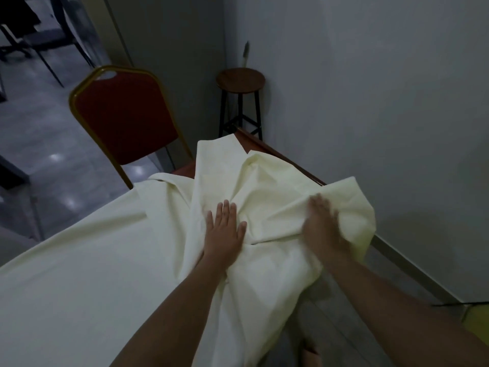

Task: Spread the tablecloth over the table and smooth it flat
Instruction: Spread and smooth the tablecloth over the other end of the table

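Note:
A cream tablecloth point(79, 260) lies over the table, flat on the left and bunched in folds toward the far right end. The table's brown wooden edge point(285, 157) shows bare at the far corner. My left hand point(225, 231) rests palm down on the creased cloth with its fingers spread. My right hand point(321, 223) is blurred and lies on a raised fold of cloth that hangs over the table's right side. Whether it pinches that fold I cannot tell.
A red chair with a gold frame point(124, 115) stands at the table's far left side. A round wooden stool point(240, 80) is in the corner by the grey wall point(370, 102). Tiled floor runs along the right.

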